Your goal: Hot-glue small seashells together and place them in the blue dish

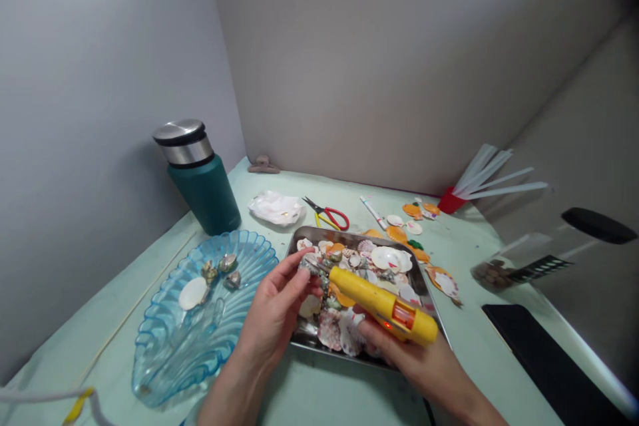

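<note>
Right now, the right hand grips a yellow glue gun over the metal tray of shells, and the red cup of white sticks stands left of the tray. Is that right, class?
One slip: the head view shows the red cup of white sticks right of the metal tray. The right hand does grip the yellow glue gun.

From the person's head, one camera looks forward and down at the nearby table.
</note>
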The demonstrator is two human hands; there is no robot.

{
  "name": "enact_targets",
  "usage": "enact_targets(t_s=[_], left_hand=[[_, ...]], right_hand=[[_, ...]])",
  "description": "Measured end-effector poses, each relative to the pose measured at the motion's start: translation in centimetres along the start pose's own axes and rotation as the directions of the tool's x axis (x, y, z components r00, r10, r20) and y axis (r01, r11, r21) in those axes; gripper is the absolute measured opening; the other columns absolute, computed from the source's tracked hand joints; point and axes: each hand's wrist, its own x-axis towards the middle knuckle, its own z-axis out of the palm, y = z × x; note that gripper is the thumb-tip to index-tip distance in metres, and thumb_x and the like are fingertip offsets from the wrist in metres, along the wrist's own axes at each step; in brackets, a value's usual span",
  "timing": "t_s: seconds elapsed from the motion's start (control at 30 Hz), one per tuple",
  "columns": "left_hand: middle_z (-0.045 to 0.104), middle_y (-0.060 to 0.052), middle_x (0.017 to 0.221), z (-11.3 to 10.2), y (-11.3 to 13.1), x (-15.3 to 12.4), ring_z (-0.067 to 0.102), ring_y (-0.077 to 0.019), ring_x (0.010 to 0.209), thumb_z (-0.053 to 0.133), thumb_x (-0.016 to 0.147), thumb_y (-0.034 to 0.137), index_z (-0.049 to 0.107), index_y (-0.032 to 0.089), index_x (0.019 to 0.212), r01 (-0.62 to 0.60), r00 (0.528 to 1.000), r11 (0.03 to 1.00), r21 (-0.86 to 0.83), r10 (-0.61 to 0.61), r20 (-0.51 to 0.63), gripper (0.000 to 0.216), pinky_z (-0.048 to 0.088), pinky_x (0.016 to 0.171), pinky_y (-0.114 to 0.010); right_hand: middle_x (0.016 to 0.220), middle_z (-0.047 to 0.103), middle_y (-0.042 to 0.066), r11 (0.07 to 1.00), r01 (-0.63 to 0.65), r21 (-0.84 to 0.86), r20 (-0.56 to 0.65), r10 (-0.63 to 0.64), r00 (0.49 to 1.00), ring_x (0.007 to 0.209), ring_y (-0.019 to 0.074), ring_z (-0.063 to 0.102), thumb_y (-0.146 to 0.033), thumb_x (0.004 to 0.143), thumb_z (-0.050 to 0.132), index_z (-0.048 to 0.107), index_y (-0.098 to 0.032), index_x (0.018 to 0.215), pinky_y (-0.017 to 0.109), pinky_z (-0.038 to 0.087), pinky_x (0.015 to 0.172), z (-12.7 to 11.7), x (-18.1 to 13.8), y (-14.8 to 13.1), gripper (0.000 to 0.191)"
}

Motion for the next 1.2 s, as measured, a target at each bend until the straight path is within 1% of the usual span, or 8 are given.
enact_targets(t_s=[0.23, 0.43, 0.6, 0.7, 0.77, 0.87, 1.1, 1.2], left_hand=[[0.071, -0.006, 0.101, -0.15, 0.00, -0.08, 0.061, -0.0106, 0.072, 0.073, 0.074, 0.023, 0.071, 0.018, 0.108, 0.019, 1.000, 1.000, 0.007, -0.019, 0.013, 0.035, 0.049, 0.071, -0.022], [0.070, -0.008, 0.109, -0.14, -0.01, 0.02, 0.063, -0.0133, 0.080, 0.073, 0.074, 0.024, 0.069, 0.019, 0.114, 0.038, 0.999, 0.999, 0.027, -0.039, 0.037, 0.040, 0.048, 0.074, -0.023], [0.070, -0.007, 0.110, -0.22, -0.11, 0.06, 0.062, -0.0126, 0.079, 0.073, 0.075, 0.024, 0.069, 0.020, 0.114, 0.026, 0.998, 1.000, 0.012, -0.027, 0.048, 0.039, 0.047, 0.076, -0.023], [0.070, -0.006, 0.109, -0.24, -0.13, 0.00, 0.061, -0.0097, 0.073, 0.073, 0.075, 0.023, 0.070, 0.020, 0.112, 0.023, 0.999, 1.000, 0.003, -0.023, 0.044, 0.038, 0.047, 0.076, -0.022], [0.070, -0.006, 0.107, -0.22, -0.12, -0.04, 0.060, -0.0093, 0.072, 0.072, 0.075, 0.023, 0.069, 0.020, 0.113, 0.024, 0.999, 1.000, 0.005, -0.025, 0.040, 0.038, 0.046, 0.076, -0.022], [0.071, -0.006, 0.107, -0.13, -0.07, -0.03, 0.061, -0.0100, 0.073, 0.072, 0.075, 0.023, 0.069, 0.020, 0.113, 0.024, 0.999, 1.000, 0.002, -0.024, 0.037, 0.039, 0.046, 0.077, -0.022], [0.071, -0.005, 0.102, -0.17, -0.10, -0.03, 0.060, -0.0109, 0.074, 0.073, 0.074, 0.024, 0.069, 0.021, 0.114, 0.020, 0.999, 1.000, 0.001, -0.020, 0.035, 0.041, 0.045, 0.078, -0.024], [0.070, -0.005, 0.104, -0.28, -0.18, -0.09, 0.060, -0.0114, 0.076, 0.071, 0.076, 0.024, 0.068, 0.021, 0.116, 0.020, 0.999, 1.000, 0.004, -0.020, 0.044, 0.040, 0.045, 0.079, -0.024]], right_hand=[[0.086, 0.074, 0.008, 1.000, -0.003, -0.016, 0.006, 0.003, 1.000, 0.083, 0.0265, 0.069, -0.045, 0.077, 0.067, 0.072, -0.018, 0.095, 0.037, 0.057, 0.077, -0.05, 0.06, -0.30, 0.033], [0.084, 0.074, 0.006, 1.000, 0.015, 0.014, 0.029, -0.015, 0.999, 0.077, 0.0249, 0.068, -0.044, 0.077, 0.066, 0.072, -0.020, 0.089, 0.033, 0.056, 0.068, -0.02, 0.13, -0.79, 0.027], [0.083, 0.073, 0.006, 0.999, -0.035, -0.003, 0.037, 0.035, 0.999, 0.074, 0.0242, 0.066, -0.045, 0.077, 0.066, 0.071, -0.019, 0.090, 0.035, 0.055, 0.070, 0.00, 0.01, -0.62, 0.030], [0.082, 0.072, 0.006, 0.997, -0.073, 0.012, 0.049, 0.072, 0.996, 0.073, 0.0237, 0.066, -0.046, 0.077, 0.066, 0.071, -0.019, 0.095, 0.035, 0.055, 0.068, 0.05, -0.07, -0.49, 0.033], [0.080, 0.071, 0.006, 0.997, -0.073, 0.031, 0.043, 0.072, 0.996, 0.073, 0.0235, 0.065, -0.046, 0.076, 0.066, 0.071, -0.019, 0.093, 0.034, 0.055, 0.066, 0.09, -0.09, -0.50, 0.033], [0.076, 0.070, 0.005, 0.997, -0.063, 0.035, 0.040, 0.062, 0.997, 0.073, 0.0235, 0.065, -0.046, 0.075, 0.067, 0.071, -0.018, 0.089, 0.032, 0.055, 0.064, 0.11, -0.05, -0.64, 0.032], [0.069, 0.067, 0.003, 0.997, -0.064, 0.050, 0.045, 0.062, 0.997, 0.070, 0.0222, 0.065, -0.046, 0.076, 0.067, 0.071, -0.018, 0.089, 0.031, 0.055, 0.062, 0.09, 0.00, -0.75, 0.032], [0.064, 0.065, 0.002, 0.997, -0.061, 0.051, 0.041, 0.059, 0.997, 0.070, 0.0222, 0.065, -0.046, 0.075, 0.067, 0.071, -0.019, 0.087, 0.030, 0.055, 0.060, 0.13, -0.01, -0.73, 0.030]])
